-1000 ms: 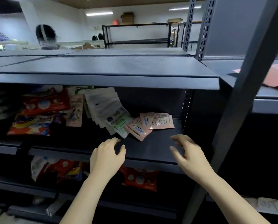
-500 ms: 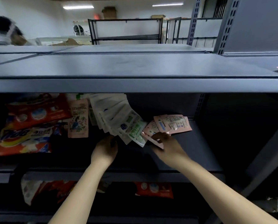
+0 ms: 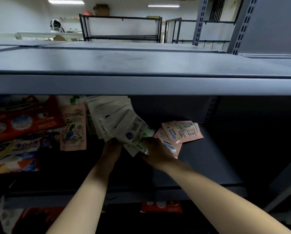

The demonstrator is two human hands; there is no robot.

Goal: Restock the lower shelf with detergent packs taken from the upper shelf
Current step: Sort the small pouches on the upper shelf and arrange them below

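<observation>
Reached in from the shelf edge — left hand now under the white sachet fan, fingers hidden, grip unclear. Right hand curled round the green-white pack — pick under way, lower shelf not yet restocked

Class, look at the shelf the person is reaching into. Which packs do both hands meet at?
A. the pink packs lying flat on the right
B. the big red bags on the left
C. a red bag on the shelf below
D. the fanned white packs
D: the left hand and the right hand both touch the lower end of the fanned white packs; the red bags are untouched.
</observation>
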